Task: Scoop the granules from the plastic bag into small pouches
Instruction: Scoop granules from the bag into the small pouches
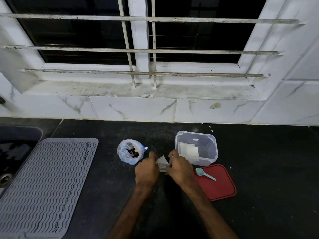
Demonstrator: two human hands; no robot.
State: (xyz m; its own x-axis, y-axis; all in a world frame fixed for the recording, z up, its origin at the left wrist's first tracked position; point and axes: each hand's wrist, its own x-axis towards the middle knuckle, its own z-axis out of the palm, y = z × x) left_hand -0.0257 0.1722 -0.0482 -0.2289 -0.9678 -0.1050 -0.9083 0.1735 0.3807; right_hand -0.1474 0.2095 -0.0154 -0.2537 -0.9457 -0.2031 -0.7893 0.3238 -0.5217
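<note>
A clear plastic bag (128, 152) with dark granules inside stands open on the black counter, just left of my hands. My left hand (146, 170) and my right hand (181, 168) both grip a small pale pouch (162, 163) between them, above the counter. A teal scoop (204, 173) lies on a red lid (219, 187) to the right of my right hand. Behind the lid stands a clear plastic box (212, 152) with white pouches inside it.
A grey ribbed drying mat (46, 185) covers the counter on the left, beside a dark sink (15, 149). A tiled wall (138, 108) and a barred window (138, 50) rise behind the black counter (267, 169).
</note>
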